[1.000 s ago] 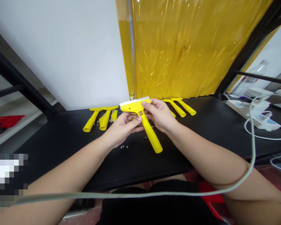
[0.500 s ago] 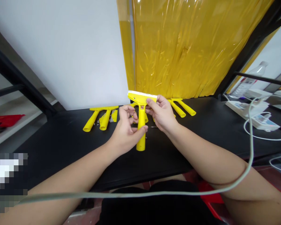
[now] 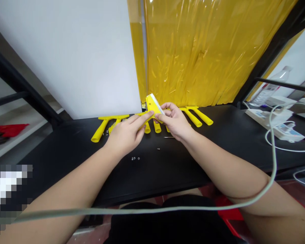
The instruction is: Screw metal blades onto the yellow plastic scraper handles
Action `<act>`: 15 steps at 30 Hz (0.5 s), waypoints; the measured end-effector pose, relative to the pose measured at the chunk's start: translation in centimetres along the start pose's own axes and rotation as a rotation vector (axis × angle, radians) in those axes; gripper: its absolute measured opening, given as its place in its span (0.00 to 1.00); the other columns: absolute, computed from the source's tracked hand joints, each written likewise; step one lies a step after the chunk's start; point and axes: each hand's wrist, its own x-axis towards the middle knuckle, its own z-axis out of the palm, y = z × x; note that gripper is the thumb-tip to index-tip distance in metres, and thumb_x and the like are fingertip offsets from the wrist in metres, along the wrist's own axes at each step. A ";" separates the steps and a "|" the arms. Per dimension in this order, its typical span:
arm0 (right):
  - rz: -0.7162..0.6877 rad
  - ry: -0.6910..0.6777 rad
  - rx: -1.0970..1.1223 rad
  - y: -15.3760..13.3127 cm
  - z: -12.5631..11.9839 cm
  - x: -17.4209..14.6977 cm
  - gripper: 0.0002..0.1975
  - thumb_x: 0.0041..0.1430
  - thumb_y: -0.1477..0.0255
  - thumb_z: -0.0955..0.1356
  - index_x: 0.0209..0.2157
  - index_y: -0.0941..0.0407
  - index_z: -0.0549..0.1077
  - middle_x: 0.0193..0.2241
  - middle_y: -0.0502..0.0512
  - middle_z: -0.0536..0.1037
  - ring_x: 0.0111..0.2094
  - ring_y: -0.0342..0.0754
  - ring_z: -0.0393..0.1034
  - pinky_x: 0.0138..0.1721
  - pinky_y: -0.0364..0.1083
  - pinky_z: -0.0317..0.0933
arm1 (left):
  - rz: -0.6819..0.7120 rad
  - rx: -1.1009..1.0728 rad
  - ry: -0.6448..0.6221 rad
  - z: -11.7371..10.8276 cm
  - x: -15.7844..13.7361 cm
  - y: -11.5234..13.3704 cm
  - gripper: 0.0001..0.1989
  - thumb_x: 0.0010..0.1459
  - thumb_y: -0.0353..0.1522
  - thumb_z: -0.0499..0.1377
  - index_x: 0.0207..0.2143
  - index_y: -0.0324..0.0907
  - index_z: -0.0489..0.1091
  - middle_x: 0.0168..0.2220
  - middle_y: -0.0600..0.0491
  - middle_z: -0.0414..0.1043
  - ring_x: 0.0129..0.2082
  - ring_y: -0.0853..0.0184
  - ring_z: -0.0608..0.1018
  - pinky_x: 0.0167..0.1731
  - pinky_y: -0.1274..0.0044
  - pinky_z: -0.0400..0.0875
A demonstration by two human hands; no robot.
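A yellow scraper (image 3: pixel 154 105) with a pale strip along its head edge is tilted between my hands, above the black table. My left hand (image 3: pixel 127 134) is closed around its handle, which the fingers mostly hide. At the head's lower right end, my right hand (image 3: pixel 176 122) pinches the scraper between thumb and fingers. Just behind and under my hands lie several more yellow scraper handles (image 3: pixel 98 132), some partly covered. A small screw (image 3: pixel 158 148) and some tiny metal bits (image 3: pixel 134 158) rest on the table in front. A thin metal rod (image 3: pixel 168 137) pokes out beside my right hand.
The black table (image 3: pixel 167 176) ends at a white panel (image 3: pixel 91 61) and a yellow plastic curtain (image 3: pixel 198 54). At the right are a white power strip (image 3: pixel 282 127), cables and a plastic bottle (image 3: pixel 271 86). A pale cable (image 3: pixel 167 210) crosses in front of my arms.
The scraper has turned from upright to slanted, its head now facing up and right. My left hand has rolled over, back upward, around the handle. Small metal bits on the table have come into view.
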 end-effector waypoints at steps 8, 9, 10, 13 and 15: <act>0.086 -0.109 -0.262 -0.2 -0.7 -0.2 0.16 0.62 0.56 0.72 0.37 0.53 0.69 0.30 0.51 0.80 0.30 0.45 0.75 0.34 0.46 0.70 | -0.021 -0.060 0.044 -2.0 0.6 -4.7 0.27 0.67 0.39 0.58 0.67 0.50 0.69 0.58 0.48 0.77 0.53 0.52 0.80 0.59 0.65 0.70; 0.046 -0.192 -0.412 -0.2 -0.8 -0.4 0.13 0.63 0.59 0.72 0.35 0.54 0.71 0.30 0.52 0.80 0.30 0.45 0.74 0.34 0.46 0.69 | -0.040 -0.041 0.044 -2.2 0.7 -5.6 0.28 0.67 0.39 0.58 0.68 0.50 0.68 0.60 0.48 0.77 0.55 0.52 0.80 0.59 0.65 0.70; -0.013 -0.307 -0.571 -0.3 -0.8 -0.7 0.10 0.62 0.63 0.73 0.35 0.55 0.74 0.32 0.53 0.80 0.32 0.46 0.74 0.35 0.46 0.69 | -0.045 -0.034 0.042 -2.4 0.8 -6.4 0.28 0.66 0.39 0.59 0.68 0.49 0.68 0.60 0.48 0.76 0.55 0.51 0.80 0.60 0.65 0.70; -0.217 -0.710 -0.888 0.0 0.0 -1.9 0.08 0.60 0.74 0.74 0.43 0.55 0.80 0.44 0.57 0.81 0.41 0.48 0.76 0.42 0.47 0.71 | -0.039 -0.059 -0.023 -2.3 0.9 -7.9 0.29 0.66 0.39 0.59 0.68 0.49 0.68 0.62 0.48 0.75 0.58 0.51 0.78 0.63 0.63 0.68; -0.318 -0.874 -0.918 0.5 0.9 -2.6 0.13 0.63 0.76 0.73 0.50 0.56 0.80 0.50 0.59 0.81 0.48 0.49 0.76 0.51 0.49 0.71 | -0.010 -0.091 -0.066 -1.8 0.8 -7.9 0.28 0.67 0.39 0.59 0.68 0.48 0.69 0.63 0.49 0.74 0.60 0.52 0.78 0.64 0.64 0.67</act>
